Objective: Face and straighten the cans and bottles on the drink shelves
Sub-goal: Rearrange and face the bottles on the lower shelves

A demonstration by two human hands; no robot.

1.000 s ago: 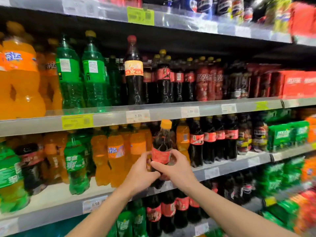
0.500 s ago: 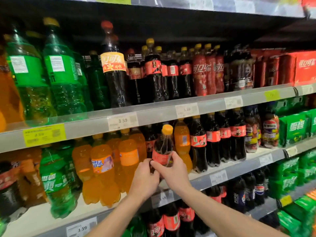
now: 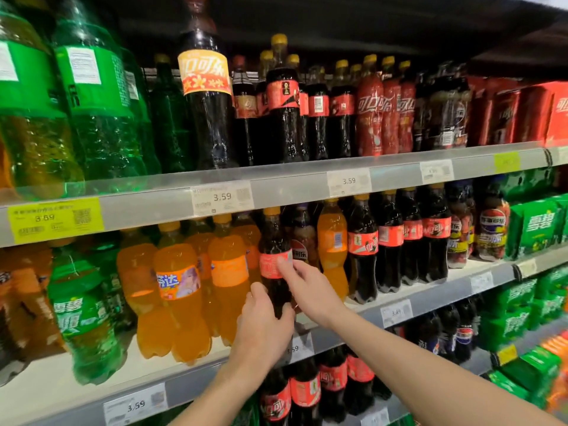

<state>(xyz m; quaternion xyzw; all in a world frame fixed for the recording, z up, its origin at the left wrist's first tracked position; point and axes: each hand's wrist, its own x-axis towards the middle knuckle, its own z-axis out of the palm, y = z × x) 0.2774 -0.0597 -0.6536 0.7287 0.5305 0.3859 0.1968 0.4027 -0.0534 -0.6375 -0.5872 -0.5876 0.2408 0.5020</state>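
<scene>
Mid-frame, middle shelf (image 3: 92, 376): left hand (image 3: 264, 330) grips the cola bottle (image 3: 274, 241) low, right hand (image 3: 310, 287) pinches its label, facing judged underway; orange bottles (image 3: 176, 281) at left look crooked, many rows left.

Cola bottle (image 3: 275, 259) in my hands: dark soda, orange-yellow cap, red label, upright, centre of frame at the middle shelf's (image 3: 430, 295) front edge. Orange soda bottles (image 3: 176, 290) just left of it, a row of cola bottles (image 3: 390, 238) right.
</scene>
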